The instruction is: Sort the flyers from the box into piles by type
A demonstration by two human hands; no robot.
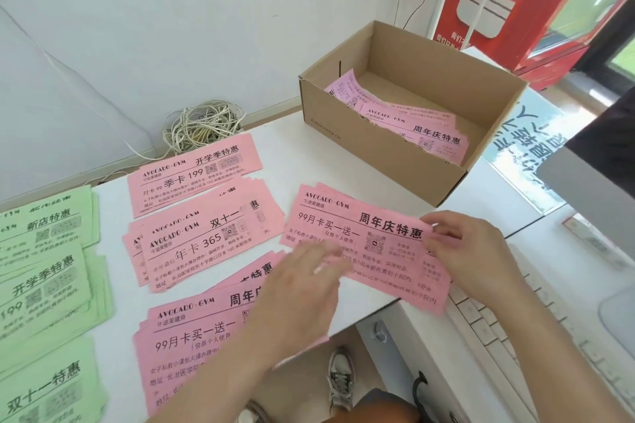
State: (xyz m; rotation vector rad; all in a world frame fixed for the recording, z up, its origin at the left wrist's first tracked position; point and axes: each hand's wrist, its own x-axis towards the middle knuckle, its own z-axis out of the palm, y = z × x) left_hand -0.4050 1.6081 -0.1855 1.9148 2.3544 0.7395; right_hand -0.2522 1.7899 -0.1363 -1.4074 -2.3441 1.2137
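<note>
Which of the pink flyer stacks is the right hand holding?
The pink stack nearest the cardboard box, with its corner past the table edge; the right hand pinches its right end. The other three pink stacks lie further left.

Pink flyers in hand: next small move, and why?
Probably carry the held flyers onto the near pile, since both are pink and read 99月卡买一送一. The right hand pinches their right edge. The left hand, blurred, is at their left edge.
</note>
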